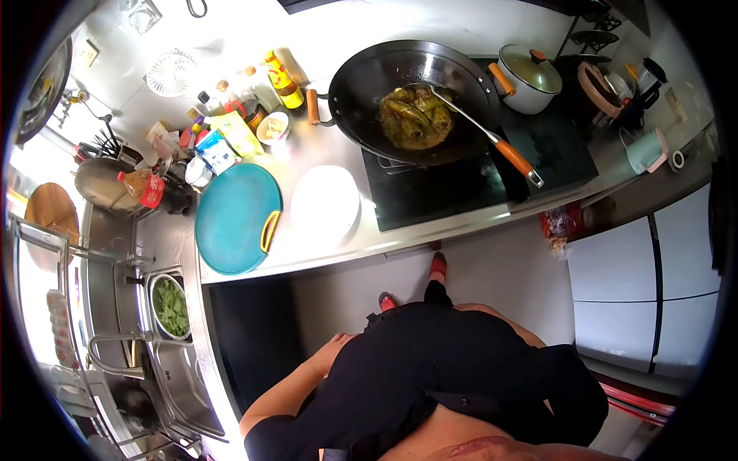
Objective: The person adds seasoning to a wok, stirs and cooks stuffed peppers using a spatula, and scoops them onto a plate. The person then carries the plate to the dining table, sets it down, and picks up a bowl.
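One bare left hand (333,353) lies against the black clothing (430,346) at the waist; from my remote view its fingers are partly tucked from sight, so I cannot tell whether they are curled or spread. The right hand is hidden, and I cannot tell its fingers either. Ahead, a deep, round, dark wok (354,88) sits on the smooth black cooktop (438,198), with glossy, wrinkled green-brown food (415,115) in liquid at its bottom. A turner (516,160) with a slim metal shaft and an orange-brown handle slants from the food across the wok's rim. To the right of it I see a pale pot (524,100) under a domed glass lid (530,67). A teal rounded board (238,215) with a yellow handle lies beside a smooth white dish (325,203) on the shiny counter (300,150). On my left, leafy greens (173,307) fill a bowl at the metal sink (177,376); white door panels (615,261) stand right, beside the pale floor (507,265)
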`<action>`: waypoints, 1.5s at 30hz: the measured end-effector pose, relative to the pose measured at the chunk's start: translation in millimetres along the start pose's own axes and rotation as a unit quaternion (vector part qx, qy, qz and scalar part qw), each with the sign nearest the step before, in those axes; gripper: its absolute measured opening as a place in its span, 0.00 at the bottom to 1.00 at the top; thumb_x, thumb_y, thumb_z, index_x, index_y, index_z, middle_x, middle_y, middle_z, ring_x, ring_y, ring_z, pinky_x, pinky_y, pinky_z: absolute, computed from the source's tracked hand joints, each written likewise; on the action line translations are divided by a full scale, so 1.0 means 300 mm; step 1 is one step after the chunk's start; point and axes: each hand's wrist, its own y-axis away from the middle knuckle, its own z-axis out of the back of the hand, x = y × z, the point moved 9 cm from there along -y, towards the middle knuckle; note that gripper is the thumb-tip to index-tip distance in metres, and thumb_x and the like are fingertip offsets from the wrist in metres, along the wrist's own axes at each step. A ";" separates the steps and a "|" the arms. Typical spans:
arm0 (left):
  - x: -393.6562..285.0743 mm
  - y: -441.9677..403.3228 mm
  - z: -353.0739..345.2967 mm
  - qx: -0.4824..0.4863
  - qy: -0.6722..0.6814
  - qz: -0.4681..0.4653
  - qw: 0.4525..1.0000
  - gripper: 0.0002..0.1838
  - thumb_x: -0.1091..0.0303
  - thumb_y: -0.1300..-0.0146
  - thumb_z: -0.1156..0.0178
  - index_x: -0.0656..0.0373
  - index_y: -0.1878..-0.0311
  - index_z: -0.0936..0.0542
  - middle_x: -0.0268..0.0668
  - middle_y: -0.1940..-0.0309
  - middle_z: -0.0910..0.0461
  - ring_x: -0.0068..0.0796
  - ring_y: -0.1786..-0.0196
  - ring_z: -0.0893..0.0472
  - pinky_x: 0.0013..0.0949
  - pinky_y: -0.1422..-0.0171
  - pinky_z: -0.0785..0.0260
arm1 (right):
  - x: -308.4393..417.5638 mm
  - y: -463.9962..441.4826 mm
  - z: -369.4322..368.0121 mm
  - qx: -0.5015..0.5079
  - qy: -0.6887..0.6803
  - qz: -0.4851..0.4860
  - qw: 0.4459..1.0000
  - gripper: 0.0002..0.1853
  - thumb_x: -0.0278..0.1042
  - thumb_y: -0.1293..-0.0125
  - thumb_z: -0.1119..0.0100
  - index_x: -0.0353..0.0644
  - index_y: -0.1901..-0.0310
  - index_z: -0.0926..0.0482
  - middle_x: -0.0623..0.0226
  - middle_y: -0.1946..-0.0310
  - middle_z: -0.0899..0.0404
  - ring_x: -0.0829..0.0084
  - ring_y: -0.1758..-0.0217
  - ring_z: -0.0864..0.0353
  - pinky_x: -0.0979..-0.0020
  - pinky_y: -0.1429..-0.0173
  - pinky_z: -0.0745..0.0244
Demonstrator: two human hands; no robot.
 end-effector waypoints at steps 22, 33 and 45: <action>0.013 0.013 0.016 -0.044 0.063 0.015 0.997 0.30 0.57 0.39 0.45 0.56 0.34 0.32 0.45 0.37 0.31 0.42 0.34 0.32 0.47 0.30 0.43 | -0.005 0.009 0.007 0.003 -0.004 -0.003 1.000 0.35 0.58 0.34 0.44 0.43 0.33 0.34 0.55 0.39 0.29 0.62 0.39 0.29 0.65 0.34 0.35; -0.025 0.011 0.030 -0.014 -0.013 0.011 1.000 0.30 0.56 0.40 0.45 0.56 0.34 0.32 0.44 0.37 0.31 0.42 0.34 0.32 0.48 0.29 0.44 | -0.021 0.004 -0.005 0.009 -0.005 -0.010 1.000 0.34 0.58 0.34 0.43 0.43 0.34 0.33 0.55 0.40 0.29 0.62 0.40 0.29 0.65 0.35 0.34; 0.044 0.020 -0.011 -0.018 0.075 0.040 0.996 0.29 0.57 0.39 0.46 0.57 0.35 0.32 0.45 0.38 0.30 0.42 0.35 0.32 0.47 0.29 0.44 | -0.024 0.005 -0.012 0.009 -0.009 -0.013 1.000 0.34 0.57 0.34 0.43 0.43 0.35 0.33 0.55 0.41 0.28 0.62 0.41 0.28 0.65 0.36 0.33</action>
